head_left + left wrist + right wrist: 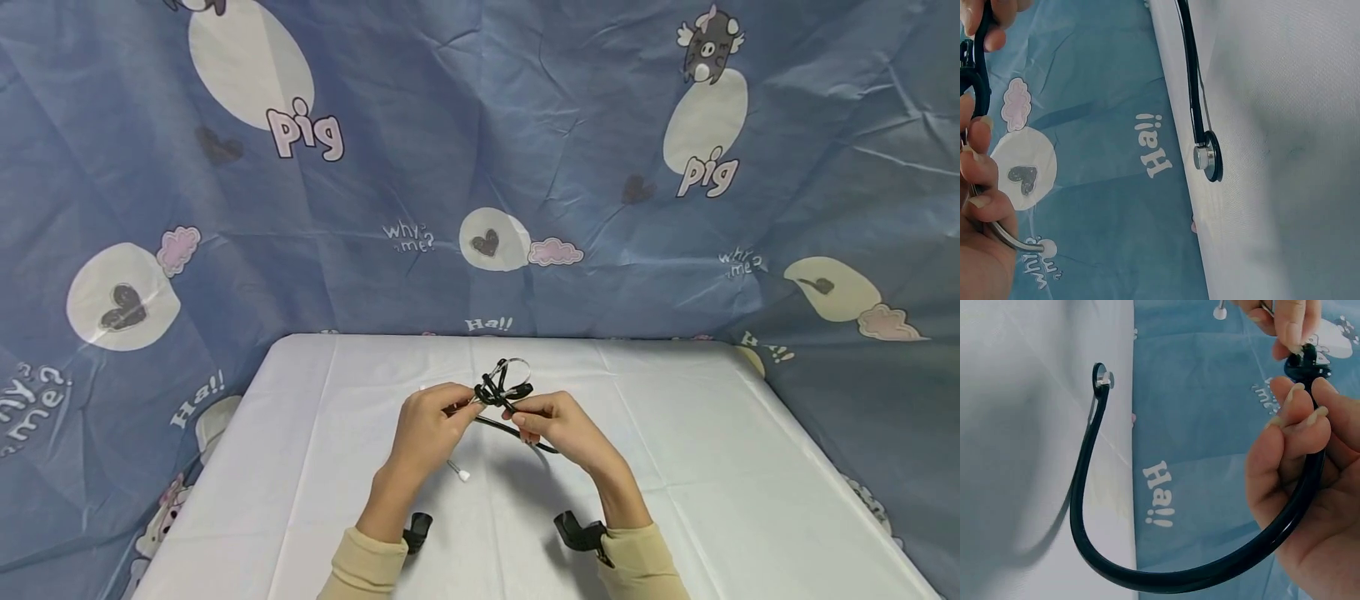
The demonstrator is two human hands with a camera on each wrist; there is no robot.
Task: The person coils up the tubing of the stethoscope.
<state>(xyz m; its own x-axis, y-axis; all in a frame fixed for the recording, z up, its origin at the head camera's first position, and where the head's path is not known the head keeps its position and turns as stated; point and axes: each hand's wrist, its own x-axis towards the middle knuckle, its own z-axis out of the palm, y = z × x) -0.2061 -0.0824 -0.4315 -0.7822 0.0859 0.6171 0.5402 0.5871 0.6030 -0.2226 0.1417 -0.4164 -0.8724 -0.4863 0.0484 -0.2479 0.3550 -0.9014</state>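
Above the table, both hands hold a stethoscope whose black tubing (495, 393) is bunched in a knot between them. The left hand (431, 425) grips the metal ear tube by the knot, and a white ear tip (1049, 248) sticks out below its fingers in the left wrist view. On the other side the right hand (562, 429) pinches the black tube close to the knot. From that hand the tube (1179, 582) hangs in a wide curve in the right wrist view. The round chest piece (1102, 380) dangles at its free end. Fingers partly hide the knot.
A white cloth covers the table (360, 383). Behind it hangs a blue printed curtain (420, 183) with pig drawings and lettering. Black wrist mounts (577, 532) sit at both sleeves.
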